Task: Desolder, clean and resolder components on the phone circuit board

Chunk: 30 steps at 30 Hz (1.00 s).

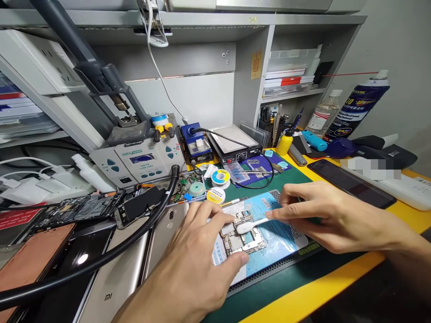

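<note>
A bare phone circuit board [235, 242] lies on a blue-and-white printed sheet [281, 237], which rests on a dark perforated pad [259, 272]. My left hand [198, 255] holds the board at its left side, index finger near the upper edge and thumb at the lower edge. Pinched between the fingers of my right hand [313, 213] is a white cotton swab [258, 222]. The swab's large tip touches the upper middle of the board and covers some of its parts.
A thick black hose [134, 258] curves across several phones [116, 273] at left, from a hot air station [144, 163]. Behind the sheet are solder spools [220, 177] and a soldering iron stand [198, 146]. A dark phone [350, 183] and a spray can [358, 107] stand right.
</note>
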Each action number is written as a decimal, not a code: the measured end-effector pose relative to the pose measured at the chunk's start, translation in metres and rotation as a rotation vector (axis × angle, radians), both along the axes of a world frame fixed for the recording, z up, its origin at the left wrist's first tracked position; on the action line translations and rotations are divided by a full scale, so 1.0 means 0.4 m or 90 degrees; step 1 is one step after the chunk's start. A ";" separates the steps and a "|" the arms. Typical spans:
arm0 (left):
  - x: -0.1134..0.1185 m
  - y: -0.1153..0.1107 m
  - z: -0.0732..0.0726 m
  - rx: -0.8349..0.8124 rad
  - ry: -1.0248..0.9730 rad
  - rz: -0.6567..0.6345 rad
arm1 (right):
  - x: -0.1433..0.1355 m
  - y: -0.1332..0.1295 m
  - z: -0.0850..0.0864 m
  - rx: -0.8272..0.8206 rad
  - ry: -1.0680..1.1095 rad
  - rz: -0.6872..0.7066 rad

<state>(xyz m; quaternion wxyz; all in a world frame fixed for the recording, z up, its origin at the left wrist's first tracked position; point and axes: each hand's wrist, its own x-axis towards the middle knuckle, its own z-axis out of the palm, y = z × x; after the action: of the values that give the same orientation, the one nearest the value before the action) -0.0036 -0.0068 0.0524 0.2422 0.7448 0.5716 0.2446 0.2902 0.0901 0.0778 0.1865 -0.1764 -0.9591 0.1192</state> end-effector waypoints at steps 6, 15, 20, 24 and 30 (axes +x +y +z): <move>-0.003 0.001 0.005 -0.016 0.007 -0.001 | 0.003 0.019 -0.010 0.030 0.008 -0.034; -0.005 0.000 -0.013 -0.001 -0.001 -0.001 | -0.011 0.005 -0.008 0.016 0.015 0.003; -0.007 -0.001 -0.012 0.003 -0.008 0.001 | 0.005 0.014 0.007 -0.025 -0.003 -0.046; -0.007 0.000 -0.009 0.003 -0.008 -0.001 | 0.013 0.015 0.016 -0.031 0.008 -0.059; -0.007 0.001 -0.002 -0.012 0.000 0.001 | 0.013 0.011 0.010 -0.064 -0.010 -0.060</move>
<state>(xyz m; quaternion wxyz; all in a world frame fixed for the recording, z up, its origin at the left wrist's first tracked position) -0.0062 -0.0065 0.0514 0.2491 0.7422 0.5744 0.2392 0.2953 0.0944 0.0817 0.1754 -0.2314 -0.9439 0.1570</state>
